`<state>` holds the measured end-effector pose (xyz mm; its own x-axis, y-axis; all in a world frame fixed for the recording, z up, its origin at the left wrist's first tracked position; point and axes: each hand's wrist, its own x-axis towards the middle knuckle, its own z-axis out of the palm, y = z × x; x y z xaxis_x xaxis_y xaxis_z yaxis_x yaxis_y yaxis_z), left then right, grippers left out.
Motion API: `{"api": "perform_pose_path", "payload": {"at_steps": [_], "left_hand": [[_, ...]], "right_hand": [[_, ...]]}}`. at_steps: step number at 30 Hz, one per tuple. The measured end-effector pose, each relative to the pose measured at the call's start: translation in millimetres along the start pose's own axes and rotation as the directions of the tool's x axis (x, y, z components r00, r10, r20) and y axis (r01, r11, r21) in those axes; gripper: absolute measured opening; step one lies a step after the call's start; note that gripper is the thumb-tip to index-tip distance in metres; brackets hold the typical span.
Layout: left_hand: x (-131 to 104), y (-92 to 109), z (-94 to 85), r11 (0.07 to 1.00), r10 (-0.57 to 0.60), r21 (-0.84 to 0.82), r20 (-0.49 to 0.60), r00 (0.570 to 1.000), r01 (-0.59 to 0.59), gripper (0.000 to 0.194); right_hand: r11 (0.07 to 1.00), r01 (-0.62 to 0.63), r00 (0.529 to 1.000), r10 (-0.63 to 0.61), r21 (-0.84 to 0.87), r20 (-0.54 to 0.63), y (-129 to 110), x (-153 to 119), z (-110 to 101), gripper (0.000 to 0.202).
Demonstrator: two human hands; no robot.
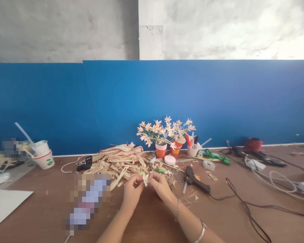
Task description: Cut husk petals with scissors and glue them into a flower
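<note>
Between both hands, a small pale flower (145, 180) with pointed petals is held over the near table. My left hand (133, 189) pinches it from the left side, fingers closed. From the right, my right hand (159, 184) has thumb and fingertips together at its petals. Just beyond the hands lies a heap of dry straw-coloured husk strips (124, 157). Similar pale flowers on stems (167, 130) stand in red paper cups (160, 151) at the back. A black glue gun (196, 181) rests on its side to the right of my right hand.
A blue partition (152, 98) borders the back of the brown table (50, 206). Black cables (245, 202) and a white cord cross the right side. A roll of clear tape (209, 164), a cup of pens (192, 150) and stacked cups (44, 158) stand about.
</note>
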<state>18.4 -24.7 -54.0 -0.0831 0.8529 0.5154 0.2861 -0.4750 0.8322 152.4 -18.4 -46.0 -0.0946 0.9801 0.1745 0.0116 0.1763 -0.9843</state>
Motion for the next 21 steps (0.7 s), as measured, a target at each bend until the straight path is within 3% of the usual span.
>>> {"api": "perform_pose_path", "payload": {"at_steps": [12, 21], "left_hand": [[-2.3, 1.2, -0.6, 0.994, 0.080, 0.068, -0.003, 0.997, -0.079, 0.013], [-1.4, -1.0, -0.7, 0.999, 0.046, -0.001, 0.005, 0.999, -0.046, 0.013]], "right_hand": [[0.999, -0.012, 1.000, 0.011, -0.031, -0.022, 2.2, -0.3, 1.6, 0.017], [0.999, 0.002, 1.000, -0.002, -0.032, -0.018, -1.5, -1.0, 2.2, 0.018]]}}
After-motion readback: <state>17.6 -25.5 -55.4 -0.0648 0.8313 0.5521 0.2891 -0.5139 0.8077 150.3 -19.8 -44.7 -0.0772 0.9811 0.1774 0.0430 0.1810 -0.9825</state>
